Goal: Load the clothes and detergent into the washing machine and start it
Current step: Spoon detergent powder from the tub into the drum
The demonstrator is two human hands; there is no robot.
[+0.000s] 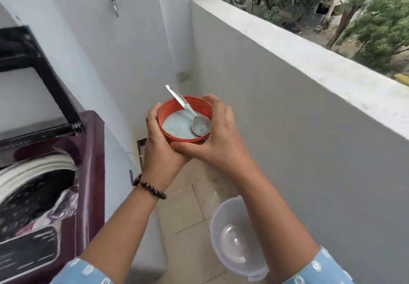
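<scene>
A red bowl point(177, 105) holds pale blue detergent powder point(177, 125) and a metal spoon point(200, 126), whose handle sticks up over the far rim. My left hand point(160, 148) cups the bowl from the left and below. My right hand point(218, 137) grips its right side and rim. At the left edge stands a maroon top-loading washing machine point(93, 155) with its dark lid point(53, 84) raised. Clothes point(33, 195) lie inside the drum, blurred.
A clear plastic tub point(234, 246) stands empty on the tiled balcony floor below my right forearm. A grey parapet wall point(298, 128) runs along the right. A white wall with a socket point(183, 75) closes the far corner.
</scene>
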